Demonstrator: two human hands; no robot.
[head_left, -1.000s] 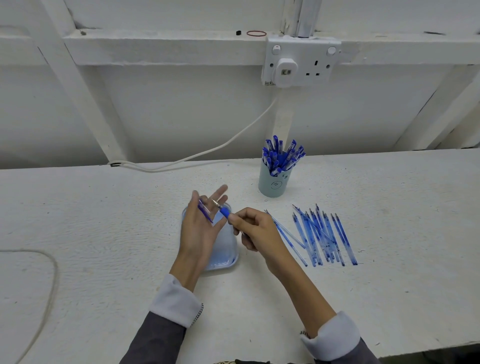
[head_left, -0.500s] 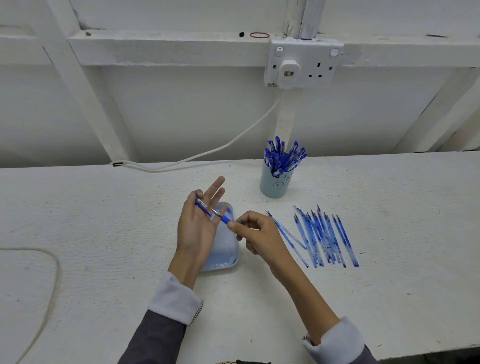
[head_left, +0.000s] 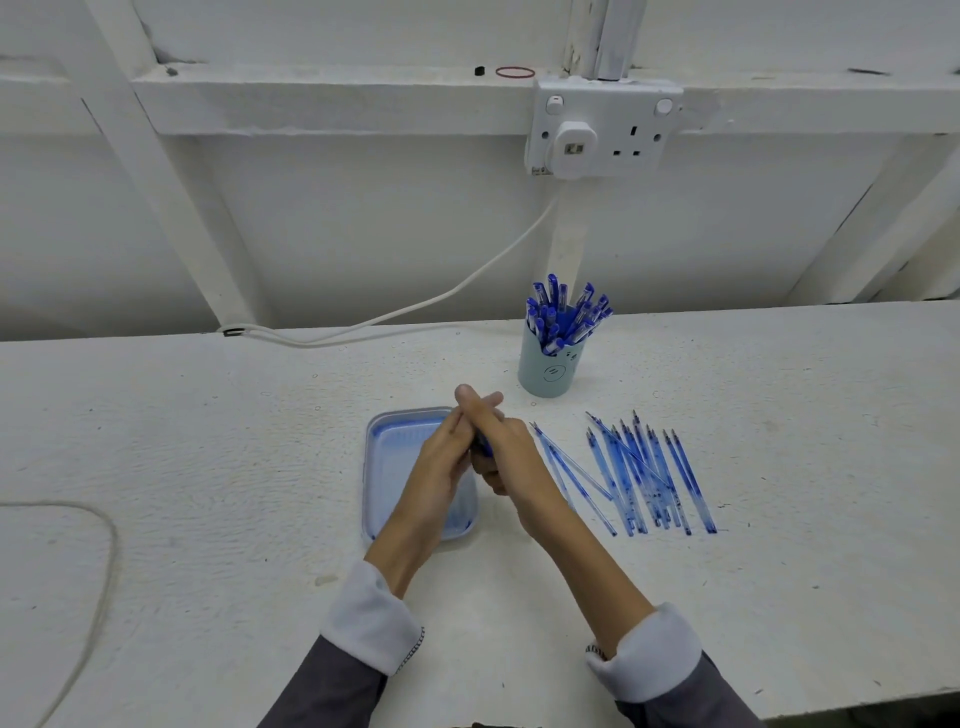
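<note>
- Pen (head_left: 483, 446): only a short dark-blue stretch of it shows, caught between the two hands, held in the air above the far half of the tray.
- Left hand (head_left: 441, 467): fingers straight and pointing away from the person, palm turned inward and pressed flat against the pen.
- Right hand (head_left: 511, 457): closed against the left, one finger laid across the left fingertips and the lower fingers curled in under the pen. How much of the pen each palm covers is hidden.
- Tray (head_left: 375, 467): shallow, pale blue, lying on the table directly beneath the hands. The left forearm crosses its near corner, and what lies in it cannot be made out.
- Refills (head_left: 649, 478): a dozen or so thin, blue-stained tubes with metal tips lie side by side just right of the hands, apart from the tray.
- Cup (head_left: 550, 371): stands upright beyond the hands and is packed with capped pens (head_left: 563, 312).
- Progress, as a judgement: the work is mid-run, one pen at a time. With the cup full and the row of refills long, many pieces are handled and many remain. Whether pens are being stripped or built cannot be told.
- Table (head_left: 208, 467): white and rough. A socket (head_left: 602, 130) sits on the wall behind, and its cable (head_left: 415, 306) trails down to the left.
</note>
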